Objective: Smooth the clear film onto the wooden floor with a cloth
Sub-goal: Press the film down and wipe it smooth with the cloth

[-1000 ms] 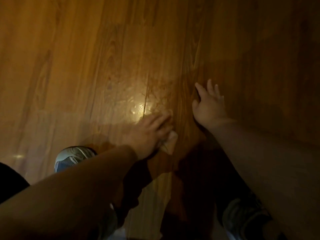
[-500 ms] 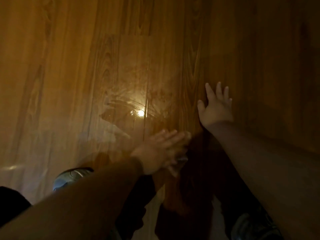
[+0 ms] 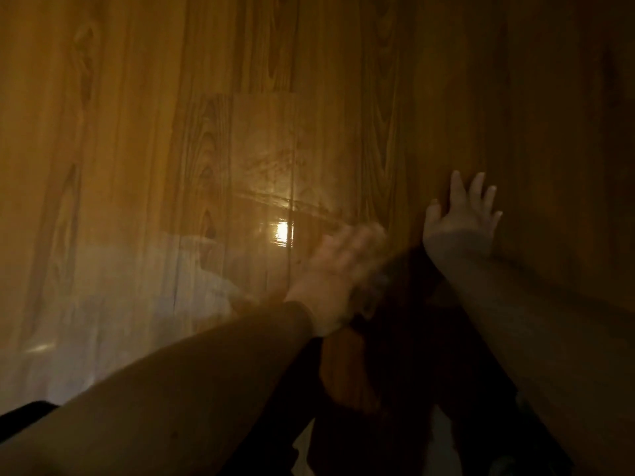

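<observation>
The clear film (image 3: 247, 159) lies on the wooden floor (image 3: 103, 132), showing a bright glare spot and a curved wrinkle (image 3: 295, 205) across it. My left hand (image 3: 343, 266), motion-blurred, presses flat on the film just right of the glare, fingers stretched forward. A greyish bit of cloth (image 3: 374, 286) shows under its right side, mostly hidden. My right hand (image 3: 460, 225) lies flat on the floor to the right, fingers spread, holding nothing.
The light is dim and the right part of the floor (image 3: 549, 132) is in shadow. A dark shape (image 3: 24, 413) sits at the bottom left edge. My legs and a deep shadow (image 3: 395, 389) fill the bottom middle.
My left hand drew back with the cloth, then swept forward and right past the glare. The right hand stayed flat in place. The shoe at lower left has left the view.
</observation>
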